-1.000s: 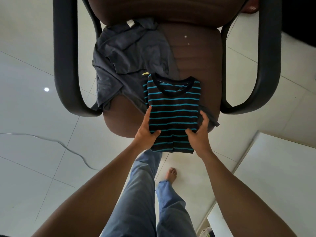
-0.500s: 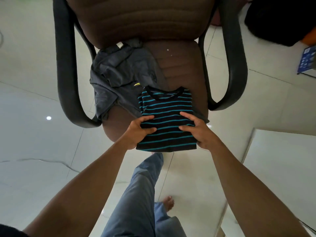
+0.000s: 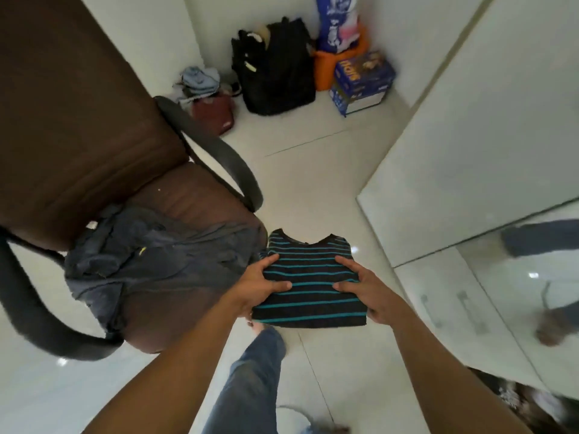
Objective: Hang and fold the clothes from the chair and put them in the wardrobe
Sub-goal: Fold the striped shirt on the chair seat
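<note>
Gripping a folded striped shirt (image 3: 313,270) by its sides with left hand (image 3: 260,288) and right hand (image 3: 366,292), thumbs curled on top. Holding it above the floor (image 3: 313,189) beside a chair (image 3: 78,120) with a grey garment (image 3: 150,255) crumpled on its seat.

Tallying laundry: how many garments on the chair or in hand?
2: striped shirt in left hand and right hand; grey garment heaped on the chair, possibly hiding more.
</note>
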Motion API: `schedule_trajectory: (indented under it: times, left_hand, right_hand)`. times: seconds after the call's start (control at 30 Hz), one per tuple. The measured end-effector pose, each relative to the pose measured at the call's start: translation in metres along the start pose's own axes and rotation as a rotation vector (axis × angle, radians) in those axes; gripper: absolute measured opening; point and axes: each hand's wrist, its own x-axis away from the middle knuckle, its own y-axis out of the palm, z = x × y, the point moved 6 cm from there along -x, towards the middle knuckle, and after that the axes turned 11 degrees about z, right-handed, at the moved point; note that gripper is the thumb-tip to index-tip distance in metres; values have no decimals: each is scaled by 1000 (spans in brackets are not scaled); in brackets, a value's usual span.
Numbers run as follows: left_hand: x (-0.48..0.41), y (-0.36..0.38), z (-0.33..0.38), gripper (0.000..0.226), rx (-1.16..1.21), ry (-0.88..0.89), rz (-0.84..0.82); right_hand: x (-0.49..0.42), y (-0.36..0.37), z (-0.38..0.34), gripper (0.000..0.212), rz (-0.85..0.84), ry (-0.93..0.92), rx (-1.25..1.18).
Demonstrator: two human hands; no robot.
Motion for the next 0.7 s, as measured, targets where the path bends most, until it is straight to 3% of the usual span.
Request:
schedule_trajectory:
  times: [0.3, 0.53, 0.7]
  left_hand:
    - [150, 280, 17, 88, -356, 239, -400]
    - [303, 474, 28, 75, -646, 371, -748]
    - [417, 566, 61, 56, -675, 488, -939]
  right_hand:
    - [248, -213, 164, 64, 432, -83, -411]
    - [453, -318, 269, 51, 816, -158, -588]
    - [578, -366, 285, 40, 1036, -311, -680]
